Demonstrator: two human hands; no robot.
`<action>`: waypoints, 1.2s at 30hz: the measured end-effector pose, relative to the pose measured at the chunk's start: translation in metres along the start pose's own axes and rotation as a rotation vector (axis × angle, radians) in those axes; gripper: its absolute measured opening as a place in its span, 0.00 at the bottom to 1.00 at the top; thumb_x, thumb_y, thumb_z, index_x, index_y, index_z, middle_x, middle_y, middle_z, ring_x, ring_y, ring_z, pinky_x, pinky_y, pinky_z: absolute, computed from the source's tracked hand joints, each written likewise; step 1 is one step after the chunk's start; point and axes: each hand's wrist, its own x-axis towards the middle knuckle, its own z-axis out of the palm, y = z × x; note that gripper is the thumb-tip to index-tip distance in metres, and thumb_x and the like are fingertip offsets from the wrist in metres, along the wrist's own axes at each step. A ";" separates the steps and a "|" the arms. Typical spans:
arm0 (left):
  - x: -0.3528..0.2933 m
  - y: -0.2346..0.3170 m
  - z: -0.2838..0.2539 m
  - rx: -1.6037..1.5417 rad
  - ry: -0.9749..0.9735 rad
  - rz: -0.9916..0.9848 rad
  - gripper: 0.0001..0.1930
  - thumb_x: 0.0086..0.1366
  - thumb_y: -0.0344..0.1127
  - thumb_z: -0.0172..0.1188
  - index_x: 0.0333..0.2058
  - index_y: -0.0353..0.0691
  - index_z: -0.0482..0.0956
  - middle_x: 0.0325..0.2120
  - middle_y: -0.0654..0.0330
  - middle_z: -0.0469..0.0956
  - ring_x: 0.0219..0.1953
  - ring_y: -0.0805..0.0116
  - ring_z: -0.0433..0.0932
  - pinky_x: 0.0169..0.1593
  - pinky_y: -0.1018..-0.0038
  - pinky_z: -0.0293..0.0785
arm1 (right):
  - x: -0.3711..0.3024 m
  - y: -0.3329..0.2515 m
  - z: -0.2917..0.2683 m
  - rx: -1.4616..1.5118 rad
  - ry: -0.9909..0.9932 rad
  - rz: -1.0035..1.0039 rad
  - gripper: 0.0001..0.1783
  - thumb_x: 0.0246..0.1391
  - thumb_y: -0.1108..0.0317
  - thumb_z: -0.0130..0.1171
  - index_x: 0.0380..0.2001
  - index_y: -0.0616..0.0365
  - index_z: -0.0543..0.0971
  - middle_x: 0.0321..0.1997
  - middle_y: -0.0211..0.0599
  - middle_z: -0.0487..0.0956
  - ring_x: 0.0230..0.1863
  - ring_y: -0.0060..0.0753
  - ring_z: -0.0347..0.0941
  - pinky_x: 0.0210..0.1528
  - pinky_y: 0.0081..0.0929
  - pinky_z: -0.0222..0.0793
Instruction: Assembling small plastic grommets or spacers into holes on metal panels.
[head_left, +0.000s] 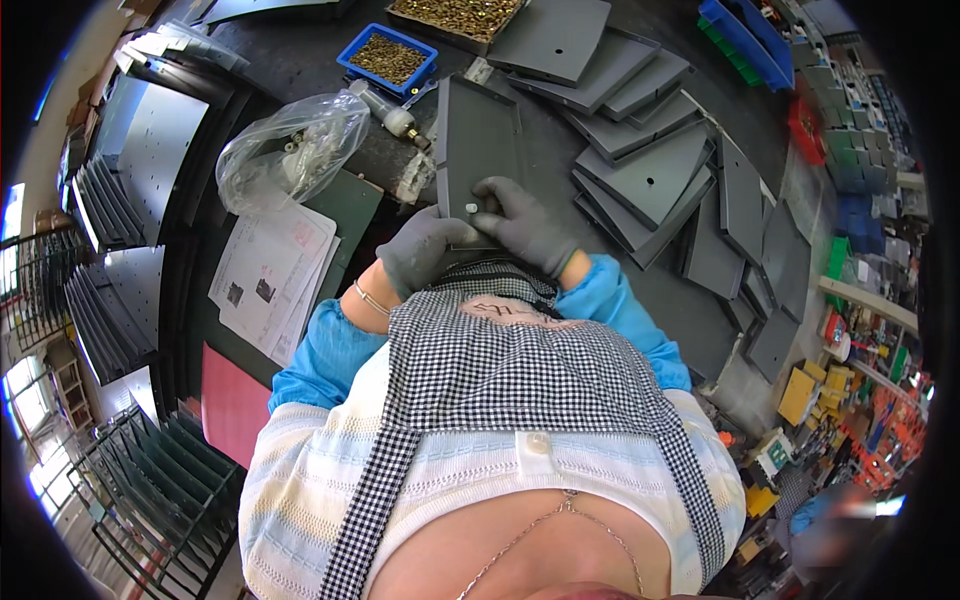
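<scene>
The left hand [423, 250] and right hand [522, 226] hide the near end of the grey panel [480, 135]. A person [832, 512] at lower right is a blur

Workshop interior. A dark counter [655, 300] occupied the centre. Bright windows [28, 390] lit the far left, above a dark metal rack [110, 510]; at right, a pale bar [868, 305] crossed a cluttered, multicoloured storage area [880, 420].

I see one dark grey rectangular panel [482, 130], shallow, raised edges, long axis running up my view. Small white piece [472, 208] at its near end; seating unclear.
</scene>
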 end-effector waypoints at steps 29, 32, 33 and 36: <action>0.050 -0.015 0.049 0.422 0.359 0.019 0.12 0.68 0.33 0.67 0.46 0.34 0.85 0.30 0.65 0.82 0.28 0.80 0.76 0.32 0.79 0.74 | -0.049 0.024 -0.014 0.362 0.243 0.076 0.27 0.69 0.64 0.51 0.68 0.60 0.67 0.59 0.46 0.79 0.56 0.34 0.77 0.60 0.30 0.72; 0.050 -0.013 0.048 0.180 0.362 -0.135 0.13 0.68 0.35 0.67 0.47 0.33 0.85 0.29 0.65 0.83 0.28 0.79 0.77 0.32 0.79 0.75 | -0.048 0.030 -0.010 0.373 0.251 0.076 0.26 0.69 0.65 0.51 0.67 0.60 0.68 0.59 0.47 0.79 0.56 0.36 0.77 0.60 0.32 0.72; 0.049 -0.012 0.048 0.196 0.355 -0.153 0.13 0.69 0.35 0.67 0.48 0.33 0.85 0.29 0.65 0.83 0.28 0.79 0.77 0.33 0.79 0.75 | -0.048 0.033 -0.009 0.388 0.266 0.079 0.25 0.68 0.65 0.51 0.66 0.60 0.69 0.59 0.47 0.79 0.56 0.37 0.78 0.60 0.33 0.72; 0.044 -0.016 0.044 0.284 0.335 -0.138 0.15 0.70 0.38 0.65 0.49 0.33 0.84 0.32 0.62 0.84 0.30 0.77 0.79 0.36 0.78 0.77 | -0.046 0.032 -0.009 0.229 0.268 0.050 0.24 0.67 0.65 0.52 0.63 0.60 0.71 0.56 0.48 0.80 0.56 0.40 0.78 0.59 0.35 0.72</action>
